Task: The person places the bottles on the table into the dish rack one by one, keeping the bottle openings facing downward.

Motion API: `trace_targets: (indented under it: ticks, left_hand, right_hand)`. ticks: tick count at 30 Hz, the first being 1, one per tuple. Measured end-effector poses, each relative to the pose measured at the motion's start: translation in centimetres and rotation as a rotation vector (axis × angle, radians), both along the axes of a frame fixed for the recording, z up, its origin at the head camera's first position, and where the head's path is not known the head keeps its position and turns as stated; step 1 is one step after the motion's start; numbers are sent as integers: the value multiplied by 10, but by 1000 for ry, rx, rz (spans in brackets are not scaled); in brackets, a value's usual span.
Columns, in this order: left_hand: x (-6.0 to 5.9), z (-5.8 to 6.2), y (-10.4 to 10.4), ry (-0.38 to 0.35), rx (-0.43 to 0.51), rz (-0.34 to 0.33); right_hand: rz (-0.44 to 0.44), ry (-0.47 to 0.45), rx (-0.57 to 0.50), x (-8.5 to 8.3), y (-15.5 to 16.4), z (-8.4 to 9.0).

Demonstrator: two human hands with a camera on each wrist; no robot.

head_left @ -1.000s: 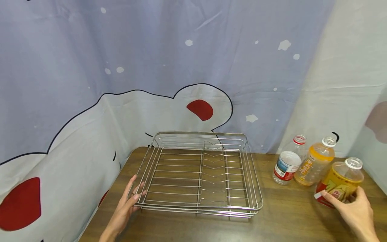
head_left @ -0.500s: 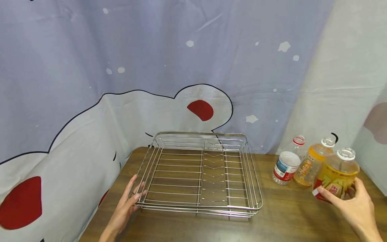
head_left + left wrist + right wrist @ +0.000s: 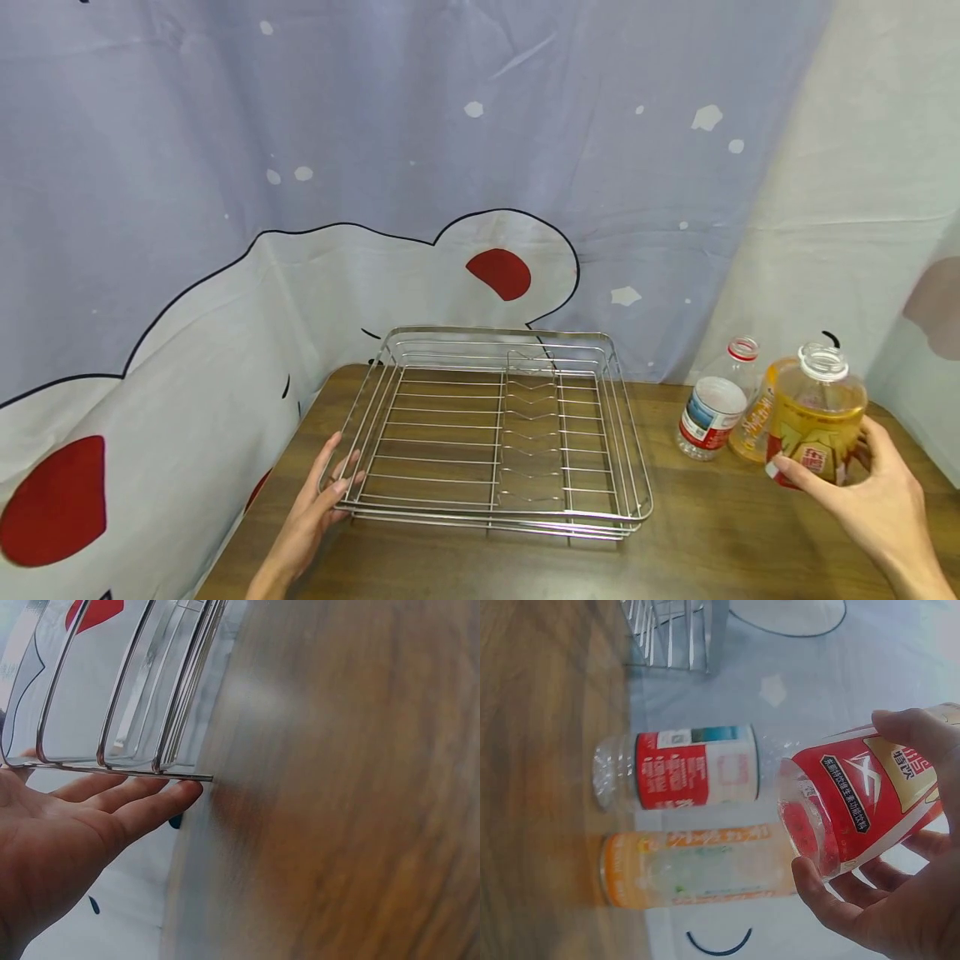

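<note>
The right hand (image 3: 873, 500) grips the yellow bottle (image 3: 817, 425) around its lower body, thumb on the red label and fingers curled behind. The bottle is lifted off the surface (image 3: 705, 533), its long axis nearly upright and its open neck on top. The rack (image 3: 491, 433) lies to the left of this bottle, well apart from it, with bare wood between. The right hand is the nearer one to all bottles; the left hand (image 3: 318, 504) is on the far side of the rack. It is open, its straight fingers (image 3: 150, 806) touching the rack's near left corner wires.

Counting: three bottles in all, one in the hand and two standing on the surface just behind it, the orange bottle (image 3: 697, 866) and the water bottle (image 3: 712, 412), close beside each other. One rack, with nothing in it. Two hands.
</note>
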State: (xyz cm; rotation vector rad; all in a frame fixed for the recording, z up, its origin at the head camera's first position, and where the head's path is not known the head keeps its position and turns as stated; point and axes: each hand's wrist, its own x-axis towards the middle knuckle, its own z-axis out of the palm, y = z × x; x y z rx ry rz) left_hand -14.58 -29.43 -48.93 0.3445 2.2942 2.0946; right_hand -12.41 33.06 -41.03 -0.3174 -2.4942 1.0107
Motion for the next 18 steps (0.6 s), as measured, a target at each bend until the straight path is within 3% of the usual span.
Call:
trace_targets:
  ticks: [7, 18]
  left_hand:
    - [0, 1, -1, 4, -4, -4]
    - [-1, 9, 0, 38, -44, 4]
  right_hand:
    - [52, 170, 77, -1, -15, 17]
    - [147, 296, 178, -6, -45, 42]
